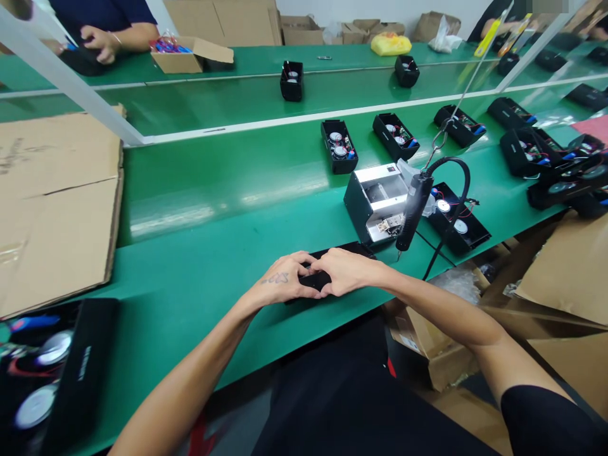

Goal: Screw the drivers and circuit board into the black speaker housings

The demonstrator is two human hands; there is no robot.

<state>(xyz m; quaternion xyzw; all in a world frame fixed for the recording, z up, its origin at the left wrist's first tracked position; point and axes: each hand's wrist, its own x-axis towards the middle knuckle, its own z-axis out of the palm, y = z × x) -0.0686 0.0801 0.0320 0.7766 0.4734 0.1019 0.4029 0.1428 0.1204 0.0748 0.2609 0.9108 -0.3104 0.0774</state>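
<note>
Nearest, a long, open black box [85, 373] is cut off at the left edge. On the shiny green tabletop [213, 266], a low black box [322, 279] is held by the left hand [284, 278] and right hand [346, 271], with fingers bent around it and thumbs close together. What is done or left inside is hidden. Farther off, round white parts [340, 151] have been put in a small black box [338, 166], but it is left open.

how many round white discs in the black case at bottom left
2: an upper disc and a lower disc. The case is cut off, so more may be hidden.
</note>
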